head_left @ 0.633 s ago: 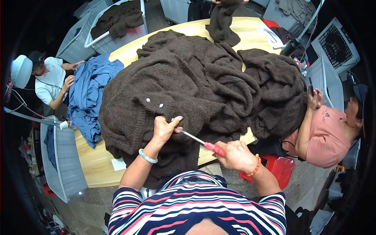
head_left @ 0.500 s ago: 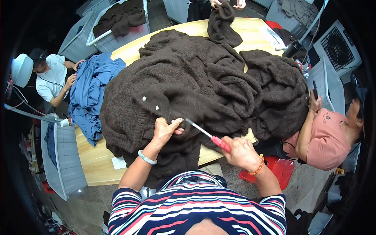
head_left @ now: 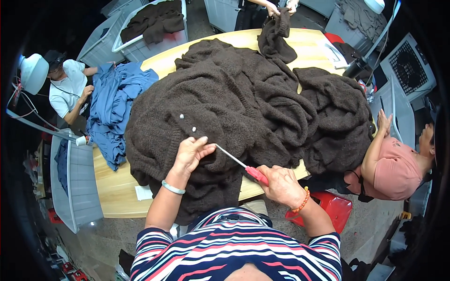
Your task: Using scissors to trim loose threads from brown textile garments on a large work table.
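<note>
A big heap of dark brown knitted garments (head_left: 243,103) covers the wooden table (head_left: 117,187). My left hand (head_left: 191,153) presses and pinches the brown knit near two small pale buttons (head_left: 187,122). My right hand (head_left: 281,183) grips a thin metal tool with a red handle (head_left: 255,173). Its shaft (head_left: 229,157) points up-left, with the tip at my left fingers on the fabric.
A pile of blue garments (head_left: 112,112) lies at the table's left, where a person in white (head_left: 70,89) sits. A person in a pink top (head_left: 398,168) sits at the right. Another person's hands (head_left: 276,7) hold brown knit at the far end. Bins stand behind and left.
My left hand has shifted slightly on the knit and the tool's tip has moved closer to its fingers. The far person's brown garment has lowered a little.
</note>
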Demonstrator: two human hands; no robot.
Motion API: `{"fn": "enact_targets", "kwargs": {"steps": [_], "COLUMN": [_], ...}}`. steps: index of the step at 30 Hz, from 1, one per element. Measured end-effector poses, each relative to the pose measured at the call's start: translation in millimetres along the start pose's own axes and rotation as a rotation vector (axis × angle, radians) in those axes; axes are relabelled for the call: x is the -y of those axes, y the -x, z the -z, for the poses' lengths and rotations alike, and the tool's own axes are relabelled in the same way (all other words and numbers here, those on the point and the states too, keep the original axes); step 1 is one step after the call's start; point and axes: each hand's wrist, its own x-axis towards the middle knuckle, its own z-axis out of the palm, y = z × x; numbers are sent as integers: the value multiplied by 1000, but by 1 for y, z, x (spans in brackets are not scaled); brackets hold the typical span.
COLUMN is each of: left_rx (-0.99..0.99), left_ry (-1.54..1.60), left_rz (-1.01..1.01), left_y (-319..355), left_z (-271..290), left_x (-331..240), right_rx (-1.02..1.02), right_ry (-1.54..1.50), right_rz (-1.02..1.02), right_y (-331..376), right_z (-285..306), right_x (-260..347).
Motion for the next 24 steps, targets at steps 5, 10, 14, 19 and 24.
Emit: {"fn": "enact_targets", "kwargs": {"steps": [5,10,14,19,24], "left_rx": [-53,-81,-61,-89,-28], "left_ry": [-84,-228,-295,97,74], "left_rz": [-55,-71,-59,-170,-261], "left_y": [4,11,13,-11,-20], "left_z": [12,10,3,14,19], "left_x": [16,13,-11,-26,-6], "right_rx": [90,29,-18,-100,-62], "right_ry": [36,37,-14,-6,60], "right_rz": [-31,51,90,107,69], "right_y": [7,7,5,-5,-23], "right_z": [-2,-1,-6,0,-2], "right_x": [0,-1,-7,6,12]}}
